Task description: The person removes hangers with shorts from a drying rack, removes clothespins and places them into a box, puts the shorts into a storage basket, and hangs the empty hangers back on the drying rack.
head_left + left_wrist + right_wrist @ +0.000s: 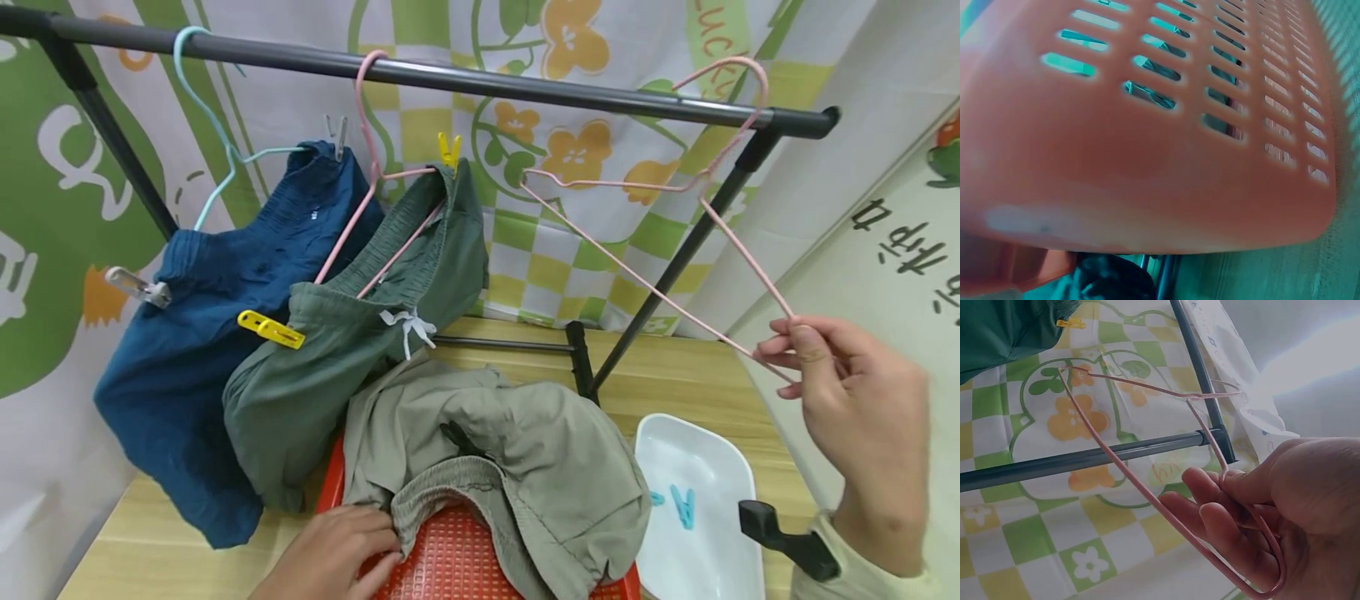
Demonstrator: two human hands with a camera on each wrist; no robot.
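Observation:
My right hand [862, 400] pinches the lower corner of a pink wire hanger [622, 250], thumb on top and fingers beneath. The hanger's hook loops over the black rail near its right end, and no garment is on it. In the right wrist view the hand [1241, 519] has the hanger's [1141, 487] bent end between thumb and fingers. Khaki shorts [570, 467] lie bunched over a red basket [465, 558], waistband facing me. At the waistband's left edge my left hand [337, 550] grips the cloth. Only the basket's slotted side [1116, 156] fills the left wrist view.
Blue shorts [232, 258] and green shorts [375, 342] hang from the black rail [525, 83], pegged to hangers. Right of the basket stands a white tray [697, 450] holding teal clothespins [684, 507]. A patterned curtain [525, 275] hangs behind the rack.

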